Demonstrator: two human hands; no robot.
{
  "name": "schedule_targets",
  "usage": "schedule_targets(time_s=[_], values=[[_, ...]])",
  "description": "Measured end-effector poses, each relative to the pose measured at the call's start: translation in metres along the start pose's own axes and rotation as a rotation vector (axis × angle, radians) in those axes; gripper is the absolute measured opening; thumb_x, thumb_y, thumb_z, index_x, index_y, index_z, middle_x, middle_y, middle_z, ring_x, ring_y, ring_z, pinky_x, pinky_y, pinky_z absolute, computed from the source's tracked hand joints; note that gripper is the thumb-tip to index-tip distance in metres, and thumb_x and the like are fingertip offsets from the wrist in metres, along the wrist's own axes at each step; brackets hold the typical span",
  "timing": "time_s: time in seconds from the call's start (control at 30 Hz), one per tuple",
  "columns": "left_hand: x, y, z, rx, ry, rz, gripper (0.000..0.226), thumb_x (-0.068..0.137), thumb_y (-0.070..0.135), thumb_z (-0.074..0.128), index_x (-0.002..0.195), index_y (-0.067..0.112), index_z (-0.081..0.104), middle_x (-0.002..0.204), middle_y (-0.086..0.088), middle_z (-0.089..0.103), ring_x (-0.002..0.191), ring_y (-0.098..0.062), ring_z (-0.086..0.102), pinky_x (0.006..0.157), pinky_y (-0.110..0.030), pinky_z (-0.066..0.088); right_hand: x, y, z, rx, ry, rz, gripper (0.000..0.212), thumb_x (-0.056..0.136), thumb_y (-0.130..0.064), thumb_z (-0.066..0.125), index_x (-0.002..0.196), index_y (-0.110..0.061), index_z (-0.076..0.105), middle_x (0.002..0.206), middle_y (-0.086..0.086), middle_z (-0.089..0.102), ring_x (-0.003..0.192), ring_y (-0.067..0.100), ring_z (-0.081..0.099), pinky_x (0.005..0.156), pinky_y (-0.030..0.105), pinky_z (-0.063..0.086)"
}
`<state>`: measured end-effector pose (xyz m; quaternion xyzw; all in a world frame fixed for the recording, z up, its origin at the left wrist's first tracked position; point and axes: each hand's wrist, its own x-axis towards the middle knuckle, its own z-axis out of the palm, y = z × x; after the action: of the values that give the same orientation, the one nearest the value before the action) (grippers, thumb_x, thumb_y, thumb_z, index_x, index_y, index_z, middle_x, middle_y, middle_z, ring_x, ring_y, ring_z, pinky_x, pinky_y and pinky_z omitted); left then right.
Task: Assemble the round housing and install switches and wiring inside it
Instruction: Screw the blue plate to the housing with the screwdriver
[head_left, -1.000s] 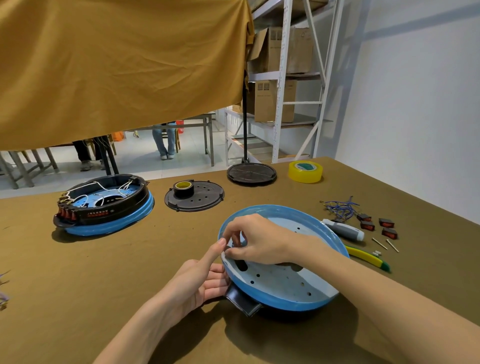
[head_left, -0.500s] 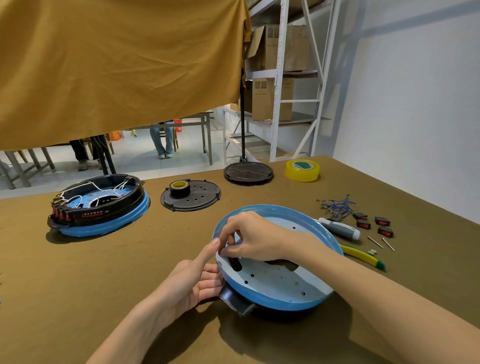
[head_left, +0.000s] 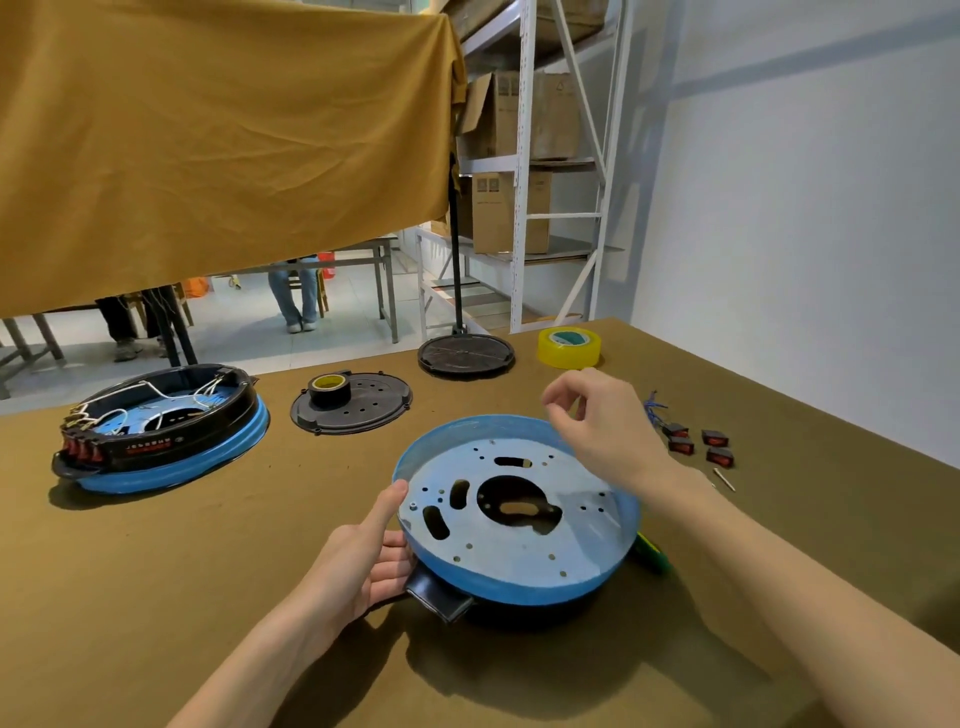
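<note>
The round blue housing (head_left: 519, 587) lies in front of me on the table, its pale perforated plate facing up and a black handle tab at its near left. My left hand (head_left: 358, 561) grips its left side, thumb on the rim and fingers underneath. Above the housing's far right rim, my right hand (head_left: 608, 431) hovers with loosely curled fingers; I see nothing in them. Several red-and-black switches (head_left: 698, 444) and a bundle of blue wires (head_left: 652, 410) lie to the right of that hand.
A wired housing (head_left: 166, 441) with red switches sits at far left. Behind are a black lid (head_left: 363, 415) carrying a tape roll (head_left: 330, 387), a black stand base (head_left: 466, 355) and yellow tape (head_left: 569, 347). A green-yellow screwdriver (head_left: 652, 553) and a small pin (head_left: 723, 478) lie to the right.
My right hand has lifted off the housing's left inner plate and moved up and right, uncovering the plate. The left hand stays on the housing's left side.
</note>
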<state>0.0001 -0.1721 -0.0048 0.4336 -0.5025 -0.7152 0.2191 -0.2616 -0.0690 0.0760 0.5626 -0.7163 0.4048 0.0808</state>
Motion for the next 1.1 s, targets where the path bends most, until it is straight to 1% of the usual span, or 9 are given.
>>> schedule_targets(time_s=[0.1, 0.23, 0.33, 0.47, 0.57, 0.63, 0.8, 1.0, 1.1], values=[[-0.004, 0.003, -0.003, -0.032, -0.010, -0.013, 0.077, 0.072, 0.068, 0.074, 0.100, -0.003, 0.066, 0.069, -0.013, 0.072, 0.053, -0.020, 0.069, 0.048, -0.025, 0.056, -0.001, 0.035, -0.015, -0.238, 0.032, 0.178, 0.015, 0.095, -0.017, 0.060, 0.104, -0.018, 0.072, 0.101, 0.003, 0.065, 0.093, 0.020, 0.060, 0.086, 0.041, 0.049], [-0.007, 0.006, -0.005, -0.044, 0.009, -0.019, 0.078, 0.072, 0.065, 0.074, 0.104, -0.006, 0.065, 0.070, -0.015, 0.072, 0.053, -0.022, 0.069, 0.048, -0.026, 0.057, -0.003, 0.077, -0.019, -0.658, -0.326, 0.439, 0.035, 0.097, -0.039, 0.058, 0.122, -0.015, 0.056, 0.130, 0.016, 0.057, 0.121, 0.038, 0.053, 0.101, 0.046, 0.040], [-0.007, 0.006, -0.005, -0.040, 0.008, -0.022, 0.081, 0.070, 0.065, 0.075, 0.105, -0.007, 0.066, 0.072, -0.017, 0.072, 0.054, -0.023, 0.069, 0.048, -0.027, 0.058, -0.008, 0.096, -0.014, -0.764, -0.470, 0.414, 0.028, 0.098, -0.038, 0.058, 0.115, -0.017, 0.053, 0.129, 0.013, 0.060, 0.123, 0.037, 0.053, 0.103, 0.047, 0.038], [-0.007, 0.007, -0.006, -0.038, -0.007, -0.026, 0.078, 0.071, 0.065, 0.075, 0.102, -0.007, 0.065, 0.066, -0.014, 0.069, 0.049, -0.021, 0.066, 0.045, -0.025, 0.055, -0.004, 0.106, -0.013, -0.832, -0.451, 0.326, 0.021, 0.100, -0.039, 0.057, 0.096, -0.020, 0.049, 0.116, 0.009, 0.064, 0.112, 0.033, 0.058, 0.093, 0.042, 0.041], [-0.004, 0.007, -0.007, -0.044, -0.016, -0.031, 0.075, 0.072, 0.064, 0.075, 0.096, -0.006, 0.066, 0.063, -0.014, 0.067, 0.046, -0.020, 0.063, 0.044, -0.024, 0.054, -0.001, 0.108, -0.017, -0.611, -0.356, 0.371, 0.026, 0.102, -0.041, 0.052, 0.094, -0.016, 0.055, 0.099, 0.009, 0.065, 0.091, 0.029, 0.063, 0.073, 0.037, 0.042], [-0.003, 0.007, -0.007, -0.056, -0.023, -0.040, 0.071, 0.071, 0.063, 0.076, 0.088, -0.005, 0.067, 0.060, -0.013, 0.064, 0.043, -0.020, 0.060, 0.042, -0.024, 0.053, 0.003, 0.101, -0.022, -0.316, -0.132, 0.410, 0.020, 0.101, -0.034, 0.055, 0.097, -0.015, 0.058, 0.095, 0.007, 0.065, 0.081, 0.024, 0.062, 0.061, 0.033, 0.043], [0.001, 0.006, -0.008, -0.068, -0.053, -0.041, 0.060, 0.070, 0.063, 0.076, 0.052, 0.005, 0.074, 0.053, -0.008, 0.058, 0.039, -0.018, 0.055, 0.039, -0.022, 0.049, 0.028, 0.041, -0.039, 0.349, 0.336, 0.307, 0.025, 0.097, -0.041, 0.067, 0.103, -0.016, 0.065, 0.095, 0.003, 0.072, 0.082, 0.017, 0.068, 0.061, 0.020, 0.053], [-0.001, 0.008, -0.010, -0.023, -0.104, -0.036, 0.061, 0.065, 0.068, 0.076, 0.051, 0.008, 0.074, 0.056, -0.007, 0.060, 0.042, -0.017, 0.057, 0.041, -0.022, 0.050, 0.040, -0.050, -0.021, 0.610, 0.507, 0.026, 0.018, 0.106, -0.040, 0.053, 0.093, -0.028, 0.053, 0.075, -0.002, 0.063, 0.069, 0.022, 0.058, 0.063, 0.031, 0.051], [-0.001, 0.008, -0.012, 0.001, -0.110, -0.036, 0.065, 0.065, 0.069, 0.077, 0.069, 0.004, 0.075, 0.064, -0.012, 0.065, 0.048, -0.019, 0.062, 0.045, -0.023, 0.053, 0.041, -0.082, 0.000, 0.779, 0.410, -0.031, 0.020, 0.109, -0.039, 0.047, 0.095, -0.025, 0.050, 0.077, 0.004, 0.067, 0.072, 0.031, 0.066, 0.055, 0.027, 0.052]])
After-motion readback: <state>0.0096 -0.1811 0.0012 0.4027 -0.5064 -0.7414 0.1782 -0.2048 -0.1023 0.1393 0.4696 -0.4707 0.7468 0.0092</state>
